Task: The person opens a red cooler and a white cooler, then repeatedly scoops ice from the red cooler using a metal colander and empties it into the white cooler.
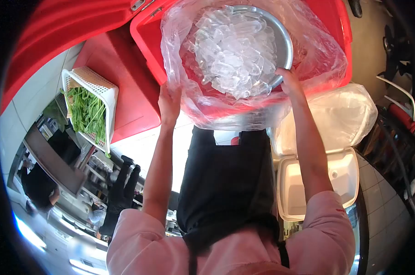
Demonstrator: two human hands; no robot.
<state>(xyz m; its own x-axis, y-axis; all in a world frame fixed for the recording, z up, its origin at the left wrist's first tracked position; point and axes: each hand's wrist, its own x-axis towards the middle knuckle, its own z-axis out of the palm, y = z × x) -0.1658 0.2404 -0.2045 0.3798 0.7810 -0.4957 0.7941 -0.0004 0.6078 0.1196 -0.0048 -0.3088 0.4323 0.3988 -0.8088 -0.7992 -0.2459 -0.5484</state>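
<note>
Over at the far left, leafy green stalks (86, 110) in a tilted white perforated plastic basket (97, 79), right beside a smooth red plastic slab (130, 103). Moving across: left hand (170, 101), fingers closed on the crinkled edge of a clear, filmy plastic bag (172, 59), fingertips partly hidden in the folds. Up in the centre, glossy pieces of clear ice (235, 55), elongated and rounded, heaped in a round silver metal bowl (286, 43), inside that bag, itself lining a red plastic box (145, 40). Whether resting or lifted, cannot tell. On to the right hand (288, 80), curled and gripping the bowl's near right rim. Below the forearm, an open white foam container (293, 188), smooth, round-cornered. On the pale pink sleeve (328, 217), red marking, too small to read.
</note>
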